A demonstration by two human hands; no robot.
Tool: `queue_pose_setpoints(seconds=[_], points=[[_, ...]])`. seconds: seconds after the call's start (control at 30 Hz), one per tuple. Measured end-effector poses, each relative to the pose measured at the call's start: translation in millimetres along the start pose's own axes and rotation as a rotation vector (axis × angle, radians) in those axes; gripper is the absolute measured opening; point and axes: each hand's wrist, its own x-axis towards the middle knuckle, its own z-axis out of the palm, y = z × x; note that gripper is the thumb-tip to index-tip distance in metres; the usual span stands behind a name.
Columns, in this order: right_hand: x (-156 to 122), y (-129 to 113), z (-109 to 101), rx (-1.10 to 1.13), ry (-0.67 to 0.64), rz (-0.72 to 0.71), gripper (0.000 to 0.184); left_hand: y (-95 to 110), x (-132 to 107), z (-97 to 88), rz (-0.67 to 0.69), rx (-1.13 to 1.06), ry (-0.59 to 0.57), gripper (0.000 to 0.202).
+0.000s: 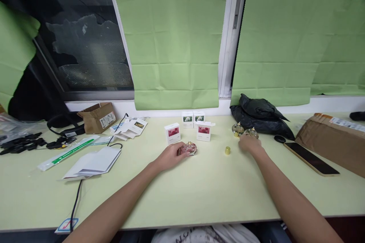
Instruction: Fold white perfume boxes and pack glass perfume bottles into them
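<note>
In the middle of the desk, my left hand (172, 155) is closed around a small round glass perfume bottle (191, 148) with reddish contents and a gold spray top. My right hand (249, 143) is reaching right of centre with its fingers curled, just in front of two more glass bottles with gold parts. One glass bottle (237, 128) stands behind its fingertips, and the other glass bottle (252, 132) is partly hidden by the hand. What the right fingers pinch cannot be made out. Between my hands sits a gold cap (227, 150).
Behind the left hand stand a white box with a red flower picture (172, 133), a similar box with its flap up (203, 131), and two boxes with white flowers (187, 119). A black plastic bag (261, 115), phone (311, 158) and cardboard box (332, 142) lie right; papers (95, 163) lie left.
</note>
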Motion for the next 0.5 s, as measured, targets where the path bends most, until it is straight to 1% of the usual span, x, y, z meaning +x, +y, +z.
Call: queue_pose_setpoints(seconds=[0.1, 0.13, 0.23, 0.33, 0.37, 0.43, 0.5], points=[[-6.0, -11.9, -0.9, 0.015, -0.077, -0.063, 0.026, 0.6, -0.2, -0.8, -0.002, 0.002, -0.008, 0.041], [-9.0, -17.7, -1.7, 0.020, -0.080, -0.093, 0.027, 0.8, -0.3, -1.0, -0.003, 0.005, -0.011, 0.041], [-22.5, -40.1, -6.9, 0.033, -0.037, -0.193, 0.027, 1.0, -0.5, -1.0, -0.008, 0.009, -0.013, 0.039], [-43.0, -66.4, -14.2, 0.066, 0.052, -0.300, 0.025, 1.4, -1.0, 0.6, -0.020, -0.001, -0.018, 0.039], [-50.6, -74.7, -16.2, 0.112, 0.132, -0.397, 0.023, 2.0, -1.4, 1.5, -0.022, -0.009, -0.021, 0.039], [-65.5, -89.3, -18.2, 0.241, 0.250, -0.634, 0.020, 4.1, -2.4, 3.6, -0.016, -0.030, -0.027, 0.038], [-77.8, -100.5, -17.3, 0.402, 0.294, -0.845, 0.018, 7.5, -3.8, 6.1, -0.005, -0.047, -0.036, 0.038]])
